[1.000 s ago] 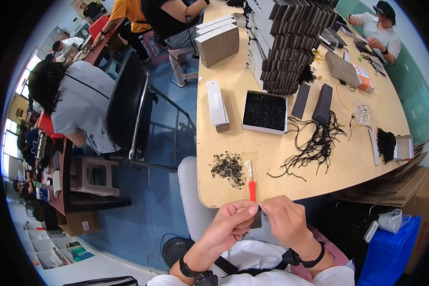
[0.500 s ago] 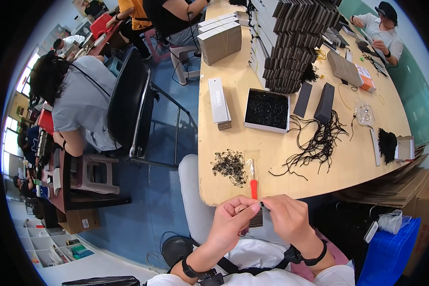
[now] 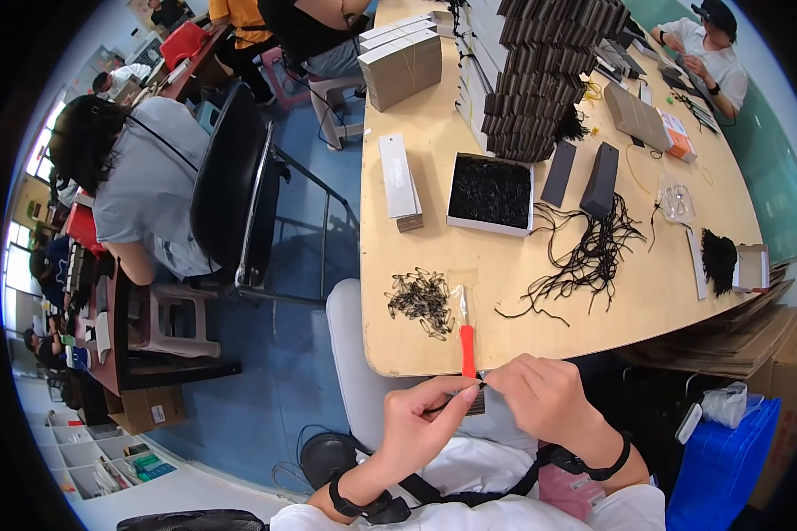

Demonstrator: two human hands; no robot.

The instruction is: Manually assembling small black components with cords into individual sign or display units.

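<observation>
My left hand (image 3: 423,414) and my right hand (image 3: 540,400) meet fingertip to fingertip just off the table's front edge. Both pinch a thin black cord (image 3: 435,409), much of it covered by my fingers. Below them, partly hidden, shows the edge of a stack of tags (image 3: 477,405). A tool with a red handle (image 3: 467,350) points toward my hands, its upper part under a clear strip. To its left lies a pile of black safety pins (image 3: 419,301). Loose black cords (image 3: 589,257) spread over the table on the right.
On the table (image 3: 505,341) stand a white box of small black items (image 3: 491,195), a white tag stack (image 3: 400,181), dark tags (image 3: 600,180) and a tall dark stack (image 3: 536,80). A blue bin (image 3: 722,469) is at right. Co-workers sit left and far right.
My fingertips stay together and shift slightly left and down. The left hand has turned a little, so more of the black cord shows beside its fingers. The whole view has shifted slightly.
</observation>
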